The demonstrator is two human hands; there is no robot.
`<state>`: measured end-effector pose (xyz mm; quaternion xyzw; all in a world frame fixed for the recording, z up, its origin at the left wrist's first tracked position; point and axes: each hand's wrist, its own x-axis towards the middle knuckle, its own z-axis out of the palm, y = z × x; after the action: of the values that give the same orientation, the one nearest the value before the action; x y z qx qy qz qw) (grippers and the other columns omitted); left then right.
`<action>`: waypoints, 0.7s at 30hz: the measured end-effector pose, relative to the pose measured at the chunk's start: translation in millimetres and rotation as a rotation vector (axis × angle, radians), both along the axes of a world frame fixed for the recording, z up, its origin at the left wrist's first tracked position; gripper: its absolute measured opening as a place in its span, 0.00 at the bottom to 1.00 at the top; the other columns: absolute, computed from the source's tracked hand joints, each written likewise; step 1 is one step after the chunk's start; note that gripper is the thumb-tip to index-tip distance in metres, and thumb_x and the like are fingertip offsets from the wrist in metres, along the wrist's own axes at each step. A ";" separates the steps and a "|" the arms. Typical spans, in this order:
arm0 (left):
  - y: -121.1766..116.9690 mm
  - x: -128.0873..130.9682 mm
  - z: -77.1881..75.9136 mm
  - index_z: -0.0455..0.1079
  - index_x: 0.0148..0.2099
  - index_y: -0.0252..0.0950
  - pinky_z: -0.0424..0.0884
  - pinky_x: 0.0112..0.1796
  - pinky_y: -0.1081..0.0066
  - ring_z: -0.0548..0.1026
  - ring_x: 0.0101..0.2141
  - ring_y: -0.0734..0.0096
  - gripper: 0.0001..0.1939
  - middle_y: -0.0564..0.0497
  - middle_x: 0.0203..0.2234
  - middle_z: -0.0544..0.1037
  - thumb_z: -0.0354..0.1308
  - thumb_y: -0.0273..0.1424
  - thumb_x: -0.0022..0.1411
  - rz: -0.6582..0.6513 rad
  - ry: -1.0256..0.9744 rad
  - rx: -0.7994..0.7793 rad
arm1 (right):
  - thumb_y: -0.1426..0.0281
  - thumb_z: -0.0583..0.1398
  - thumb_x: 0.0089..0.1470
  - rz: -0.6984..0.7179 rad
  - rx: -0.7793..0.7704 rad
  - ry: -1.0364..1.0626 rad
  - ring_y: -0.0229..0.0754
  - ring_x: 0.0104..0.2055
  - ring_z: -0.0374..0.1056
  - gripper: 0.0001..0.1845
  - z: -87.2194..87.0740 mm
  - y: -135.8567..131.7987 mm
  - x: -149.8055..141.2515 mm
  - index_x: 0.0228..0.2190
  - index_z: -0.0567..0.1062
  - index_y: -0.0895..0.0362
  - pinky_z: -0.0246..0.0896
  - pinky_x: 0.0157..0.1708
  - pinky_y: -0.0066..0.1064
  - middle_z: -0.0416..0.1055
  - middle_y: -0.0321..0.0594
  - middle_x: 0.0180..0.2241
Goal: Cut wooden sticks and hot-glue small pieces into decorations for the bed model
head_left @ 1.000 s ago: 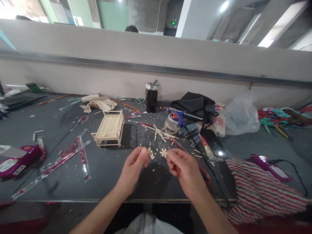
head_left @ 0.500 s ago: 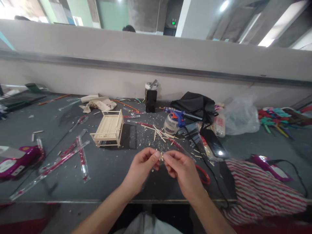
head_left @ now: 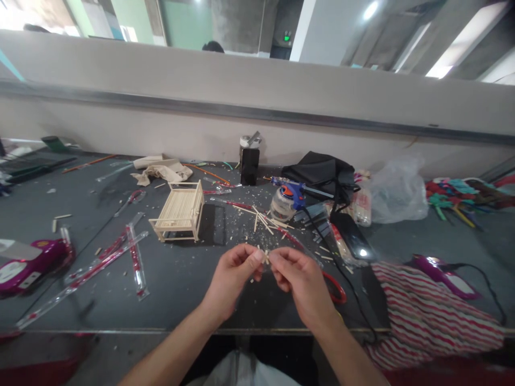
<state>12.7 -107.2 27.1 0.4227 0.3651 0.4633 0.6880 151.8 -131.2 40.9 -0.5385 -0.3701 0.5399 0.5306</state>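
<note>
Head view, from the left: a model bed (head_left: 179, 206) of pale sticks, slatted and railed at both ends, stands on the counter (head_left: 177, 284). Next, the left hand (head_left: 237, 273) has thumb and forefinger drawn together beside the piece (head_left: 266, 258); whether they grip it, I cannot tell. The piece sits between both hands' fingertips, over the counter: tiny, pale, wood-coloured, with short stubs jutting out, partly covered by fingers. The right hand (head_left: 301, 279) pinches its right side. Farther right lie a phone (head_left: 351, 236) and a striped cloth (head_left: 430, 313).
</note>
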 end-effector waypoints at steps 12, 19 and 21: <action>6.0 -13.6 5.1 0.73 0.36 0.31 0.67 0.31 0.72 0.70 0.25 0.73 0.21 0.50 0.24 0.72 0.56 0.47 0.61 -0.121 -0.238 -0.175 | 0.73 0.60 0.57 -0.108 0.731 -0.930 0.37 0.27 0.67 0.04 3.5 -1.6 5.5 0.32 0.75 0.53 0.62 0.29 0.30 0.75 0.37 0.29; 1.4 -10.3 11.3 0.73 0.32 0.32 0.67 0.30 0.73 0.70 0.25 0.74 0.14 0.50 0.23 0.73 0.63 0.39 0.58 -0.120 -0.189 -0.151 | 0.77 0.60 0.57 -0.031 0.857 -0.976 0.39 0.29 0.69 0.07 -1.1 -2.3 8.0 0.35 0.73 0.53 0.64 0.31 0.31 0.76 0.37 0.30; 1.1 -9.9 10.6 0.72 0.30 0.32 0.66 0.29 0.74 0.69 0.24 0.76 0.12 0.51 0.22 0.73 0.64 0.36 0.57 -0.110 -0.169 -0.134 | 0.76 0.60 0.57 -0.033 0.822 -0.951 0.38 0.29 0.68 0.06 -2.6 -3.5 7.6 0.34 0.73 0.53 0.63 0.30 0.31 0.75 0.37 0.30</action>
<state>2.8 -106.2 37.7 0.3546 0.3124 0.4332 0.7675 159.5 -134.7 38.3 -0.4773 -0.7347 0.0464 0.4798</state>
